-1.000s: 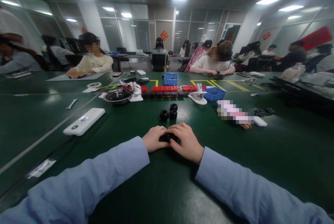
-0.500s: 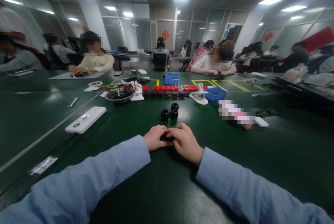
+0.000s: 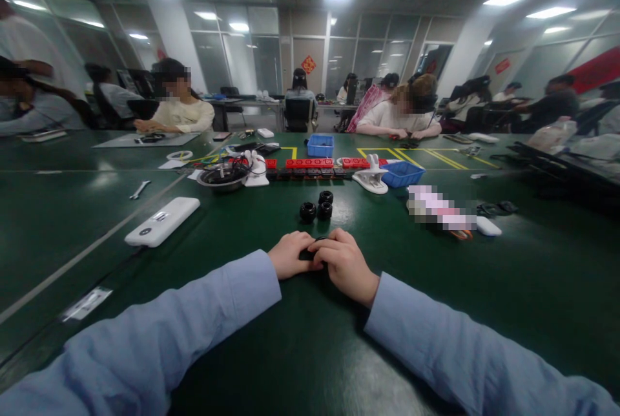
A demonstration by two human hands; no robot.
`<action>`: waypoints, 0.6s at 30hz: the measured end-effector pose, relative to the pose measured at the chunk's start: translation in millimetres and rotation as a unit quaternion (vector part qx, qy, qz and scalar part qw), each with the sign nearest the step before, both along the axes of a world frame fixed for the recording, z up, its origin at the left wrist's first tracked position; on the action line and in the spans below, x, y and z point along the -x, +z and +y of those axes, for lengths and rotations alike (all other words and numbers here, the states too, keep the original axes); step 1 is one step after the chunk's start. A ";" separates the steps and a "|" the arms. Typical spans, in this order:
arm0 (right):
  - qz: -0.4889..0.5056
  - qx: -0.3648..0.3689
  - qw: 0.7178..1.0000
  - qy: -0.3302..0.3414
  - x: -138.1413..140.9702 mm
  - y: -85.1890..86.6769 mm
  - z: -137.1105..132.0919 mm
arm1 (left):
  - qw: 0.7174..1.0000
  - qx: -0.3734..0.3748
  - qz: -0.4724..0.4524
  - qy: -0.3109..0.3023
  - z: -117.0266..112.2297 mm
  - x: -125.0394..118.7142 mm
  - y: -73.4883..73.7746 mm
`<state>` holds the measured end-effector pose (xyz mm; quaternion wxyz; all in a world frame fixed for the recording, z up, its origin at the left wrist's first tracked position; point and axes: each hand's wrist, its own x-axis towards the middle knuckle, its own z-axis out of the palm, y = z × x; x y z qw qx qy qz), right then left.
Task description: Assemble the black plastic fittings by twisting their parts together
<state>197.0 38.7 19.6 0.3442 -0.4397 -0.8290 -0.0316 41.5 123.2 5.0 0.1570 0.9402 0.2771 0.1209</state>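
Observation:
Just in front of me on the green table, my left hand (image 3: 290,256) and my right hand (image 3: 346,269) meet around a black wheel (image 3: 307,253). Mostly covered by my fingers, it shows only a dark curved edge and side. The left fingers close on it from the left, thumb low. From the right, the bent right fingers press on its top and near side. Beyond my hands stand three small black wheels with chunky treads: a left one (image 3: 307,212), a right one (image 3: 325,211) and a rear one (image 3: 326,197).
A white power bank (image 3: 163,221) with a cable and a wrench (image 3: 139,190) lie left. Farther back are a metal bowl (image 3: 223,187), red blocks (image 3: 310,163), white clips (image 3: 372,178) and blue bins (image 3: 402,174). A white case (image 3: 488,227) lies right. Other people sit around.
Both hands stay in place around the black wheel. My right fingers have shifted slightly, and more of the wheel's dark upper edge shows. The whole view has moved a little.

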 end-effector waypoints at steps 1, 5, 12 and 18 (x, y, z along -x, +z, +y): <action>0.004 -0.004 1.000 0.004 -0.2 -0.1 -0.1 | 1.000 -0.001 0.001 0.001 -0.2 -0.1 0.4; 0.008 -0.004 1.000 0.013 -1.0 0.6 -1.7 | 1.000 -0.003 0.008 0.001 -0.7 -0.1 2.0; 0.026 -0.012 0.999 0.024 -3.9 -1.2 -5.3 | 1.000 0.021 -0.001 0.008 -0.4 0.8 3.0; 0.101 -0.043 0.994 0.016 -8.2 5.3 -8.8 | 0.999 0.031 -0.006 0.005 0.1 1.9 2.4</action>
